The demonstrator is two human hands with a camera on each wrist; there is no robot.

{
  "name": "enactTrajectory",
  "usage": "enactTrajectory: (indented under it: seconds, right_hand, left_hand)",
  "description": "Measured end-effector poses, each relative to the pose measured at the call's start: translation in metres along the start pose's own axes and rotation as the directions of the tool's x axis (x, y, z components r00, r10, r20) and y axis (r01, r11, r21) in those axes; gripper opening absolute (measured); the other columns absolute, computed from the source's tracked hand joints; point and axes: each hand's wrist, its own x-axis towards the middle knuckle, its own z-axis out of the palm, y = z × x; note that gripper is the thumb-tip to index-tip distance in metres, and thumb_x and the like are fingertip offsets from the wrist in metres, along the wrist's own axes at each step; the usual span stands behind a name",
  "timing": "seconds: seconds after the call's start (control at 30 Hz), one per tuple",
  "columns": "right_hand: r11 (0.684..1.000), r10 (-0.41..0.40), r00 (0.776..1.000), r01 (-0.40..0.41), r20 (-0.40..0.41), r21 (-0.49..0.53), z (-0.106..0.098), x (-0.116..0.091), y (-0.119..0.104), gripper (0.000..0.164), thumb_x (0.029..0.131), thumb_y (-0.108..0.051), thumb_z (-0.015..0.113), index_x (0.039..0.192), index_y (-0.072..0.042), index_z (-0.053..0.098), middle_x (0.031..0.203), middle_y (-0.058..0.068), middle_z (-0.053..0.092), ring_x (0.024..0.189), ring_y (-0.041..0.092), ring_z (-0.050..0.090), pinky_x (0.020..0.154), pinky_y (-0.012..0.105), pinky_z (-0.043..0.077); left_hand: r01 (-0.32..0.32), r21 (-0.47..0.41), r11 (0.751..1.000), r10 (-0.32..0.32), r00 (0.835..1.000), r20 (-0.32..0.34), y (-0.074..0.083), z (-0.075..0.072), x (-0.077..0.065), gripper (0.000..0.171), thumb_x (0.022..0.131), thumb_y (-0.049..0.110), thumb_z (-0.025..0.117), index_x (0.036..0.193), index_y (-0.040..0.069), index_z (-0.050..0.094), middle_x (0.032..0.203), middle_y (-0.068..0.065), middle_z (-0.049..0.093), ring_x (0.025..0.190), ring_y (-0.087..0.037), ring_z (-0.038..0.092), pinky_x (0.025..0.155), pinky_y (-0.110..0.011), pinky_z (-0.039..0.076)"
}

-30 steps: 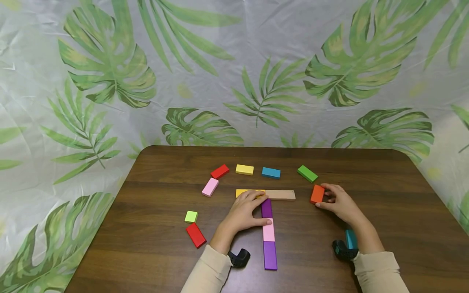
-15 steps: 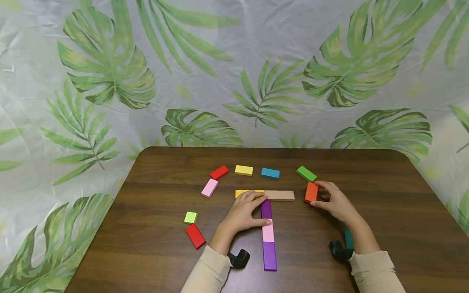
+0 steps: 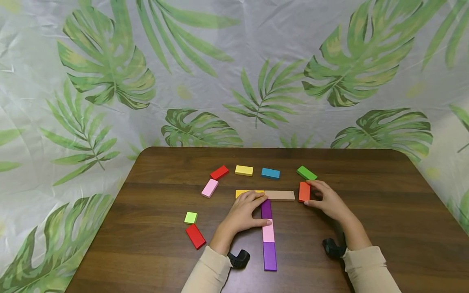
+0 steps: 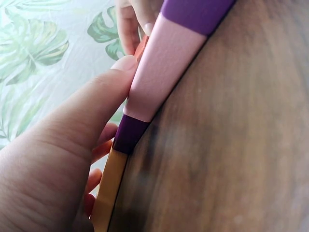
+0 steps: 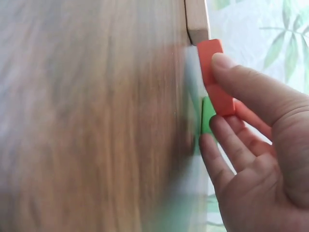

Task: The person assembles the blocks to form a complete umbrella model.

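Fingers [image 5: 234,145] of right hand [image 3: 329,204] pinching orange block [image 3: 304,192], left hand [image 3: 241,213] spread wide, thumb [image 4: 108,84] on pink block [image 3: 268,232]

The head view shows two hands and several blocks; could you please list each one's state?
Left hand, touching the pink column block
Right hand, pinching the orange-red block
Orange-red block, held, whether touching table unclear
Orange block and beige block, end to end
Dark purple block, pink column block and purple block, end to end
Outer blocks, lying on the table

Right hand [image 3: 331,202] pinching orange block [image 3: 304,192], wooden table [image 3: 146,260]
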Motion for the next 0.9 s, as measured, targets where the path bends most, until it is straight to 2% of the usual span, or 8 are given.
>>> enactTrajectory:
  seconds: [0.43, 0.9]
  right_hand:
    - [0.999, 0.031, 0.999, -0.031, 0.026, -0.02, 0.0006, 0.005, 0.0022, 0.067, 0.08, -0.019, 0.068, 0.134, 0.003, 0.036, 0.133, 0.028, 0.031, 0.11, 0.046, 0.042, 0.09, 0.054, 0.034]
    - [1.0, 0.016, 0.998, -0.015, 0.064, -0.017, 0.0026, 0.0088, 0.0023, 0.067, 0.082, -0.02, 0.066, 0.136, 0.002, 0.034, 0.133, 0.028, 0.035, 0.118, 0.043, 0.035, 0.093, 0.053, 0.032]
  left_hand:
    - [0.01, -0.008, 1.0, -0.01, 1.0, 0.006, 0.0009, -0.0009, -0.0001, 0.075, 0.073, 0.062, 0.059, 0.134, 0.022, 0.044, 0.132, 0.006, 0.042, 0.125, -0.019, 0.028, 0.104, -0.041, 0.017]
    - [0.005, -0.009, 1.0, -0.005, 1.0, -0.004, 0.0018, -0.0026, -0.0007, 0.074, 0.073, 0.061, 0.06, 0.134, 0.022, 0.044, 0.132, 0.005, 0.042, 0.122, -0.019, 0.031, 0.103, -0.04, 0.019]
